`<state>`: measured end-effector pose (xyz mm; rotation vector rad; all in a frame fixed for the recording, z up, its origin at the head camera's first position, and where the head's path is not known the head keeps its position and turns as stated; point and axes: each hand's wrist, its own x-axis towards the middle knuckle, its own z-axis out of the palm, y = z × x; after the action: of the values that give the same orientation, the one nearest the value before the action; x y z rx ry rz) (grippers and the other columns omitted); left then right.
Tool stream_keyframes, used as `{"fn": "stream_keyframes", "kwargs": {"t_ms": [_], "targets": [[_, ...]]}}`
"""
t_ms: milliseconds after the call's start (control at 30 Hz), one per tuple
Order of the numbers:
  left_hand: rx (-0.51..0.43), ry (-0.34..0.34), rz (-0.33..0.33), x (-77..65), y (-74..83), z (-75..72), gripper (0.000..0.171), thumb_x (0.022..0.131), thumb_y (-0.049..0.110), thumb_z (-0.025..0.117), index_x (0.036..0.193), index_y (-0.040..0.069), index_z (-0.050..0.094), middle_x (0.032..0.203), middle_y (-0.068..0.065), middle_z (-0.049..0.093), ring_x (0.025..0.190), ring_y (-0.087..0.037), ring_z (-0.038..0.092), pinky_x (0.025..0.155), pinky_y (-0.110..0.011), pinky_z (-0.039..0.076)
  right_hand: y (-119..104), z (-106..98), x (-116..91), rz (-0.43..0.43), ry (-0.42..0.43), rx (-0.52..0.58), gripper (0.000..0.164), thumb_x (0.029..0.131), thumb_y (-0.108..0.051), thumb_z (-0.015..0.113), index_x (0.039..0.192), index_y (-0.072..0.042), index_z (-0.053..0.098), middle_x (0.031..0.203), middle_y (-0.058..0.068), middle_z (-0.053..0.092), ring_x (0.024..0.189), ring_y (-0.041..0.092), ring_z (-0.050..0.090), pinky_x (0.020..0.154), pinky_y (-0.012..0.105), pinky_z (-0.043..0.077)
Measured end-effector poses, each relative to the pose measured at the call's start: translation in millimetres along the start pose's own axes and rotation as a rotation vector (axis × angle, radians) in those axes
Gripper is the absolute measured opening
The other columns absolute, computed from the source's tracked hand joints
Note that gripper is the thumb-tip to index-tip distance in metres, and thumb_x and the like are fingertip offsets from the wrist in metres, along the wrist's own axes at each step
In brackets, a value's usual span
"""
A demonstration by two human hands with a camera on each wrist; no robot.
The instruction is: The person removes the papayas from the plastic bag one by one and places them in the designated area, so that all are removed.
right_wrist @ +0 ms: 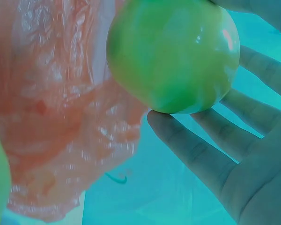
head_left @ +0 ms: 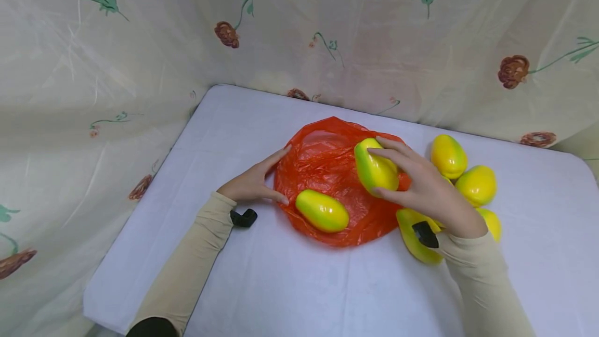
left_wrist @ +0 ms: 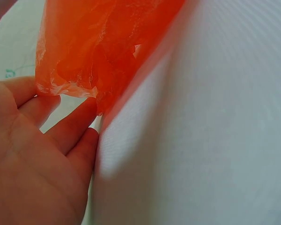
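Note:
A red plastic bag (head_left: 323,157) lies spread on the table with its mouth wide. On its near part rests a glossy yellow-green toy mango (head_left: 322,211). My right hand (head_left: 423,186) grips another mango (head_left: 374,166) over the bag's right side, thumb on the near side and fingers on the far side. The right wrist view shows this held mango (right_wrist: 173,56) close up against the fingertips. At the bag's left rim is my left hand (head_left: 255,178), its fingers extended; in the left wrist view the fingertips (left_wrist: 86,110) touch the bag's edge (left_wrist: 98,56).
Several more mangoes (head_left: 476,185) are clustered right of the bag, some partly hidden behind my right hand and wrist. A white cloth covers the table (head_left: 290,285). Behind and to the left hangs a flowered curtain (head_left: 281,25).

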<state>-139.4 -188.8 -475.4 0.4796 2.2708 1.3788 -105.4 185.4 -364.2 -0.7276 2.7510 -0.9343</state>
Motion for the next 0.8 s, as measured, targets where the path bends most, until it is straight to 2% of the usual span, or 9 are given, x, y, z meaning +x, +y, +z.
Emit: {"fn": "stream_keyframes", "kwargs": {"t_ms": [133, 267, 367, 467, 600, 633, 667, 733, 800], "targets": [[-0.005, 0.0, 0.004, 0.0, 0.7, -0.4, 0.118, 0.073, 0.041, 0.094, 0.163, 0.047, 0.017, 0.173, 0.015, 0.017, 0.161, -0.02, 0.018, 0.122, -0.053, 0.04, 4, -6, -9, -0.002, 0.033, 0.017, 0.07, 0.088, -0.023, 0.084, 0.151, -0.027, 0.052, 0.168, -0.001, 0.034, 0.149, 0.032, 0.04, 0.109, 0.061, 0.051], [-0.004, 0.001, 0.001, -0.2, 1.2, -1.0, 0.118, 0.073, 0.041, 0.094, 0.163, 0.047, 0.018, 0.173, 0.015, 0.017, 0.161, -0.019, 0.018, 0.122, -0.052, 0.04, 10, -13, -17, 0.024, 0.066, -0.006, 0.071, 0.087, -0.024, 0.085, 0.151, -0.029, 0.052, 0.168, -0.003, 0.034, 0.14, 0.031, 0.049, 0.096, 0.045, 0.061], [-0.007, 0.0, -0.002, -0.5, 1.4, -1.0, 0.118, 0.073, 0.041, 0.094, 0.163, 0.046, 0.018, 0.173, 0.015, 0.017, 0.161, -0.019, 0.018, 0.123, -0.052, 0.039, 16, -17, -23, 0.053, 0.091, 0.001, 0.073, 0.086, -0.024, 0.086, 0.151, -0.028, 0.052, 0.168, -0.002, 0.034, 0.134, 0.034, 0.054, 0.094, 0.049, 0.062], [-0.012, -0.003, -0.002, -0.7, 1.6, -0.8, 0.119, 0.073, 0.04, 0.094, 0.164, 0.046, 0.017, 0.173, 0.015, 0.016, 0.161, -0.019, 0.017, 0.124, -0.053, 0.038, 24, -21, -29, 0.086, 0.107, 0.029, 0.075, 0.085, -0.022, 0.087, 0.151, -0.026, 0.053, 0.169, -0.001, 0.033, 0.136, 0.038, 0.052, 0.1, 0.063, 0.055], [-0.013, -0.003, 0.002, -1.0, 2.3, -0.5, 0.119, 0.074, 0.039, 0.094, 0.164, 0.045, 0.017, 0.173, 0.015, 0.016, 0.161, -0.019, 0.017, 0.123, -0.052, 0.039, 32, -26, -36, 0.11, 0.13, 0.017, 0.077, 0.084, -0.022, 0.088, 0.152, -0.024, 0.051, 0.169, 0.002, 0.033, 0.142, 0.04, 0.046, 0.101, 0.06, 0.054], [-0.012, -0.004, 0.003, -1.0, 2.4, -0.4, 0.118, 0.074, 0.04, 0.094, 0.164, 0.045, 0.017, 0.173, 0.015, 0.016, 0.161, -0.019, 0.017, 0.123, -0.052, 0.039, 35, -27, -38, 0.114, 0.137, 0.01, 0.078, 0.084, -0.022, 0.088, 0.152, -0.025, 0.051, 0.169, 0.003, 0.033, 0.143, 0.04, 0.044, 0.102, 0.05, 0.057], [-0.013, -0.004, 0.002, -1.0, 2.4, -0.3, 0.118, 0.074, 0.04, 0.094, 0.164, 0.046, 0.017, 0.173, 0.015, 0.016, 0.161, -0.019, 0.017, 0.123, -0.052, 0.039, 37, -28, -40, 0.124, 0.141, 0.004, 0.079, 0.084, -0.022, 0.088, 0.153, -0.025, 0.05, 0.169, 0.004, 0.033, 0.143, 0.042, 0.044, 0.101, 0.049, 0.057], [-0.01, -0.003, 0.004, -0.9, 1.9, 0.0, 0.118, 0.074, 0.04, 0.094, 0.164, 0.046, 0.017, 0.173, 0.015, 0.016, 0.161, -0.019, 0.018, 0.122, -0.052, 0.04, 41, -31, -44, 0.137, 0.15, 0.01, 0.081, 0.083, -0.021, 0.089, 0.154, -0.025, 0.05, 0.169, 0.005, 0.032, 0.144, 0.044, 0.043, 0.099, 0.03, 0.059], [-0.008, -0.002, 0.002, -0.6, 1.2, 0.1, 0.119, 0.073, 0.04, 0.094, 0.163, 0.046, 0.017, 0.173, 0.015, 0.016, 0.161, -0.019, 0.018, 0.123, -0.052, 0.04, 45, -33, -48, 0.153, 0.159, 0.011, 0.081, 0.083, -0.021, 0.089, 0.154, -0.025, 0.049, 0.17, 0.005, 0.031, 0.143, 0.046, 0.043, 0.093, 0.006, 0.05]]}}
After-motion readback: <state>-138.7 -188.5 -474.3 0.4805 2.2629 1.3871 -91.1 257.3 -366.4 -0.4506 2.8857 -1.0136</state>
